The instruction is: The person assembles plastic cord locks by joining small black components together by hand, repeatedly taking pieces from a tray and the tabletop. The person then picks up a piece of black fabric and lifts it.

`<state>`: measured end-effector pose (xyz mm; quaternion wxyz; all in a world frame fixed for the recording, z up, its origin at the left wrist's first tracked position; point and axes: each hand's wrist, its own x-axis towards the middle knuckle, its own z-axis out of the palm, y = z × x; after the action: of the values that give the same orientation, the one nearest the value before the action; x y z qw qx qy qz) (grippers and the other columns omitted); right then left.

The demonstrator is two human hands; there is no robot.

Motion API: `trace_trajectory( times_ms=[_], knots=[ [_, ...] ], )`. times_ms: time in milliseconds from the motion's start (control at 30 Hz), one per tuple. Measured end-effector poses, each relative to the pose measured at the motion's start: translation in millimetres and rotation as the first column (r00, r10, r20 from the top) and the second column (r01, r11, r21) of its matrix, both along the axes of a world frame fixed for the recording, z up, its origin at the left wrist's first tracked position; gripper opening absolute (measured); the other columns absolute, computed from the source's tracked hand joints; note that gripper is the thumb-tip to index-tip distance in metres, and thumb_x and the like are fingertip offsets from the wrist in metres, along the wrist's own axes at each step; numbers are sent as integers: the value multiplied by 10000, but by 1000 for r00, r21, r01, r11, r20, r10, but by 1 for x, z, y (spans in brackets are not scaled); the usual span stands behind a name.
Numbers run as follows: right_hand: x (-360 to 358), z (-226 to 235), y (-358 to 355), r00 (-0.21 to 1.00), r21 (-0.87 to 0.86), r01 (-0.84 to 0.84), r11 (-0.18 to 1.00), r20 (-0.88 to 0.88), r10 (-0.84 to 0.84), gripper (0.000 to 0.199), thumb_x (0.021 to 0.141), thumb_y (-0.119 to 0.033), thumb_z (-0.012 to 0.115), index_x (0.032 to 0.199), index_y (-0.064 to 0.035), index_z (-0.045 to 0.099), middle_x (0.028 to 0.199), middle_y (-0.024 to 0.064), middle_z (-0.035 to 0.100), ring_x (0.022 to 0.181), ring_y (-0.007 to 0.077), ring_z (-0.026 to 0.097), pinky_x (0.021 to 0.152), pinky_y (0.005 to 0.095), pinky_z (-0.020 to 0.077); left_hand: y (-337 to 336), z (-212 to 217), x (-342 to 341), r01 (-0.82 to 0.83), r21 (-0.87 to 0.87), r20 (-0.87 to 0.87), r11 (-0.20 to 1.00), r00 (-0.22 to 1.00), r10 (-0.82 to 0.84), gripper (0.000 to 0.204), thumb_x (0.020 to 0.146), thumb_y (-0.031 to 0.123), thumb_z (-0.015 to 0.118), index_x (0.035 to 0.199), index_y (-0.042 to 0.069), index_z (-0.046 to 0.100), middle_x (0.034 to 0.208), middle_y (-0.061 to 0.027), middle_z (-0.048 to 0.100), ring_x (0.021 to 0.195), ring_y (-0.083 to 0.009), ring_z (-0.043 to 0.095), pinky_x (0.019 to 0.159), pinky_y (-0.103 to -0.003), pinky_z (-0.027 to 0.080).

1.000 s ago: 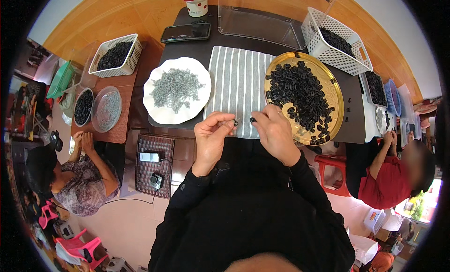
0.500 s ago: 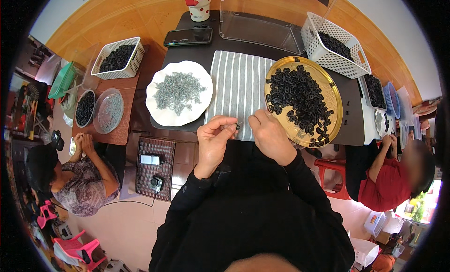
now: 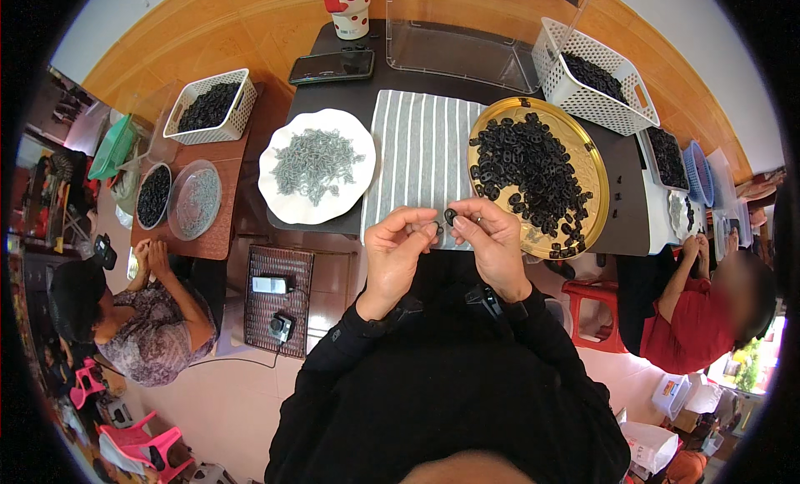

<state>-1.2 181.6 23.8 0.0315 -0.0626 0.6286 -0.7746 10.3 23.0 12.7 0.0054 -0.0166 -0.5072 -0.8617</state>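
Note:
My right hand (image 3: 493, 244) pinches a small black oval plastic piece (image 3: 450, 216) between thumb and forefinger. Close beside it, my left hand (image 3: 395, 257) is closed in a pinch on a tiny dark item, too small to name. Both hands hover over the near end of a grey-and-white striped cloth (image 3: 421, 150). To the left, a white wavy-edged plate (image 3: 286, 207) bears a heap of small grey metal-looking pieces (image 3: 317, 163). On the right stands a round gold tray (image 3: 590, 196) with many black oval pieces (image 3: 525, 155), which have holes in them.
A phone (image 3: 332, 67), a spotted tumbler (image 3: 350, 13) and a clear plastic box (image 3: 458, 42) stand at the back. White baskets (image 3: 602, 113) of black pieces flank the table. One person (image 3: 158, 317) sits at left, another (image 3: 683, 326) at right.
My right hand has come from the gold tray's edge toward my left hand, and a black oval piece now shows in its fingers. My left hand has shifted slightly right.

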Motion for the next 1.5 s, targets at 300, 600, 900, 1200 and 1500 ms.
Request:
trace_trajectory(
  times_ms=[300,600,900,1200,1500],
  knots=[
    [1,1,2,999,-7,-29,1000,-17,29,189,914,16,585,1089,24,657,915,29,619,763,88,597,663,219,479,1,1,1,0,21,-13,1000,1000,0,188,865,-57,633,1047,-46,679,879,-62,655,703,-105,611,610,-214,470],
    [1,1,2,997,69,-37,997,-71,42,194,912,29,575,1085,19,661,906,24,601,758,80,581,668,212,471,2,-2,1,-3,24,-18,1000,1000,4,191,868,-68,625,1050,-45,679,864,-71,658,718,-115,618,618,-219,483],
    [0,0,-1,951,264,7,964,-299,75,246,861,86,597,1091,19,653,868,69,592,765,134,567,678,247,466,3,-7,3,6,77,-4,997,1000,-6,203,876,-63,626,1073,-48,671,896,-82,678,749,-127,637,672,-237,525],
    [3,5,2,890,402,67,913,-437,127,355,809,82,661,1157,17,627,897,98,594,769,162,597,641,255,491,0,-8,4,73,160,45,984,996,-81,246,885,-79,603,1124,-50,651,962,-107,695,798,-137,656,711,-258,551],
    [3,3,13,931,278,-67,958,-328,161,352,810,82,665,1154,12,641,923,81,611,784,138,581,677,245,477,-3,-4,5,150,110,58,983,986,-157,237,870,-65,636,1106,-49,651,897,-116,693,749,-163,669,640,-247,547]
  ],
)
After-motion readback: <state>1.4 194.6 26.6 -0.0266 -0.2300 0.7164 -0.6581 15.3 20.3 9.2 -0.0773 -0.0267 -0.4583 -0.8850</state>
